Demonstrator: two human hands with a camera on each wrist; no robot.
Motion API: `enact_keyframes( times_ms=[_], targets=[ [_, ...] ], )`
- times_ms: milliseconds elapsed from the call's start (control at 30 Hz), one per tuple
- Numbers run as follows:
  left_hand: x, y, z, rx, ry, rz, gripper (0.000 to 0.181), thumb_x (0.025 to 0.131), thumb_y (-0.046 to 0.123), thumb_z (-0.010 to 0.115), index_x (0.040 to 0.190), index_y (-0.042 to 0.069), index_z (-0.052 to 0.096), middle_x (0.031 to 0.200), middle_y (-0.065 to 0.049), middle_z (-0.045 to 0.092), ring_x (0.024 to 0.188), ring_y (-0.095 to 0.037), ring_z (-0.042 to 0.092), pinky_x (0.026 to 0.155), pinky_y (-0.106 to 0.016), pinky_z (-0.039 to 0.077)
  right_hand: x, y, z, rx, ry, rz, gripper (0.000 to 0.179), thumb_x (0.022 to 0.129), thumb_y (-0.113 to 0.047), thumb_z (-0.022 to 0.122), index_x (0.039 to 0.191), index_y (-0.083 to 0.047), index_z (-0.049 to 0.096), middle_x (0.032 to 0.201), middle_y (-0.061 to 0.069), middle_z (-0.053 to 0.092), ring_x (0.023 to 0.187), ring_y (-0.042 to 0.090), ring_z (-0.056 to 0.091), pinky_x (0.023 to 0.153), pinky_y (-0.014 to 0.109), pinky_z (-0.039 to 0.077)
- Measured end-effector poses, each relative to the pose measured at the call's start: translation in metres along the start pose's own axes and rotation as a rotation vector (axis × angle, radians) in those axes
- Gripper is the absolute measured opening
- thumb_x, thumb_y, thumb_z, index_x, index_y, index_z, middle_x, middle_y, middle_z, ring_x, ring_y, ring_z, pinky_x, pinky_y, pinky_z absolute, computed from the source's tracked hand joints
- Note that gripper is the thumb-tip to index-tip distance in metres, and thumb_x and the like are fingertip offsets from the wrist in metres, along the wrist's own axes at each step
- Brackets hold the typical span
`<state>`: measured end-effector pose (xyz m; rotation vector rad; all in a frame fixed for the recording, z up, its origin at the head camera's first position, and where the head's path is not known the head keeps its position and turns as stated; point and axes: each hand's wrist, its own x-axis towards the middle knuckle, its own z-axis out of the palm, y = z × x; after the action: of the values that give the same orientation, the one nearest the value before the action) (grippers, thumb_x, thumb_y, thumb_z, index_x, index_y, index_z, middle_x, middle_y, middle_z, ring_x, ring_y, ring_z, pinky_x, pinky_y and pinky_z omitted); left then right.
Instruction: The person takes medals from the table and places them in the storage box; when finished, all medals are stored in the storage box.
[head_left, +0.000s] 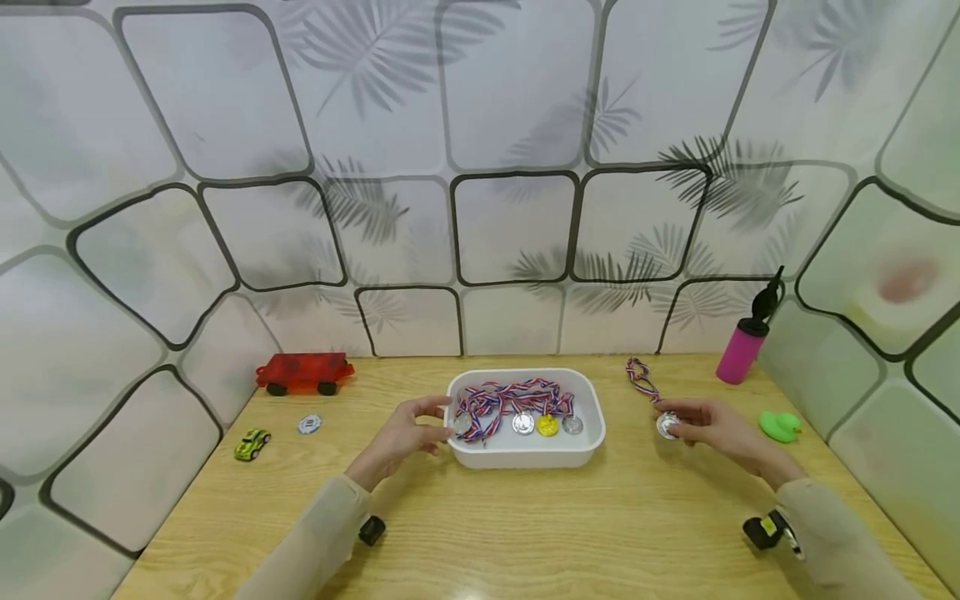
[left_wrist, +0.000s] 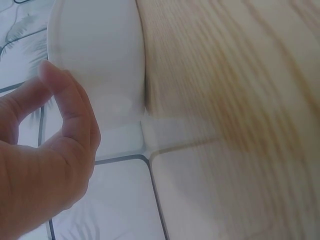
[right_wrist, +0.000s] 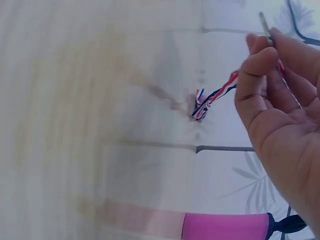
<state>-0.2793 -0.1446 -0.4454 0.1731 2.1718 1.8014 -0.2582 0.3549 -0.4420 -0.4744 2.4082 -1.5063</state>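
A white plastic tray (head_left: 525,458) stands mid-table, holding several medals on striped ribbons: silver medals (head_left: 523,423) and a gold medal (head_left: 547,426). My left hand (head_left: 408,437) is at the tray's left end, thumb and fingers bent around its rim; the left wrist view shows the fingertips right at the edge of the tray wall (left_wrist: 100,60). To the right of the tray, my right hand (head_left: 712,433) pinches a silver medal (head_left: 667,426) between thumb and fingers. Its red, white and blue ribbon (head_left: 639,379) trails toward the back; the right wrist view shows the medal edge-on.
At the left are a red toy wagon (head_left: 303,373), a poker chip (head_left: 309,424) and a green toy car (head_left: 252,444). A pink hand pump (head_left: 742,350) and a green rubber duck (head_left: 780,426) stand at the right. A patterned wall (head_left: 510,321) encloses the table's back and sides.
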Motion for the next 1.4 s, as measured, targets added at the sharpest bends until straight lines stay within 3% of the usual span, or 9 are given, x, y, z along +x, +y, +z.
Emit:
enact_keyframes(
  times_ms=[133,333,700,967,1400],
  targets=[
    [0.0,0.0,0.001,0.002,-0.003,0.0,0.059,0.085,-0.003,0.07,0.14,0.001,0.05,0.123,-0.023,0.049,0.074,-0.016,0.062,0.064,-0.031,0.057,0.003,-0.011,-0.002,0.021,0.083,-0.045,0.048,0.097,-0.015,0.061,0.139,0.006,0.047,0.114,-0.019,0.068,0.093,0.0,0.062,0.071,0.029,0.055],
    [-0.001,0.001,0.001,-0.002,-0.006,-0.001,0.059,0.085,-0.002,0.071,0.14,0.001,0.05,0.123,-0.023,0.048,0.073,-0.017,0.061,0.061,-0.028,0.056,0.01,-0.035,-0.008,0.036,0.188,-0.166,0.046,0.096,-0.01,0.061,0.14,0.001,0.05,0.119,-0.016,0.067,0.091,0.0,0.064,0.07,0.024,0.055],
    [-0.002,0.002,0.001,-0.002,-0.008,-0.01,0.06,0.085,0.0,0.072,0.141,0.002,0.05,0.124,-0.022,0.047,0.073,-0.016,0.061,0.061,-0.028,0.056,0.021,-0.065,-0.016,0.154,0.204,-0.304,0.045,0.095,0.001,0.059,0.139,-0.008,0.053,0.119,-0.015,0.066,0.09,0.001,0.063,0.07,0.018,0.054],
    [-0.001,0.0,0.0,0.001,-0.003,-0.004,0.06,0.085,0.001,0.072,0.14,0.002,0.051,0.124,-0.022,0.048,0.073,-0.018,0.061,0.061,-0.028,0.056,0.028,-0.092,-0.02,0.124,0.224,-0.348,0.047,0.096,0.001,0.058,0.142,-0.008,0.051,0.122,-0.014,0.066,0.09,0.002,0.062,0.071,0.017,0.054],
    [-0.001,0.001,-0.002,0.007,-0.003,0.001,0.06,0.084,0.0,0.072,0.14,0.001,0.051,0.123,-0.021,0.049,0.074,-0.02,0.062,0.058,-0.026,0.055,0.035,-0.142,-0.014,0.098,0.302,-0.333,0.047,0.095,-0.007,0.063,0.14,-0.008,0.053,0.12,-0.013,0.066,0.091,0.007,0.061,0.07,0.02,0.053]
  ],
)
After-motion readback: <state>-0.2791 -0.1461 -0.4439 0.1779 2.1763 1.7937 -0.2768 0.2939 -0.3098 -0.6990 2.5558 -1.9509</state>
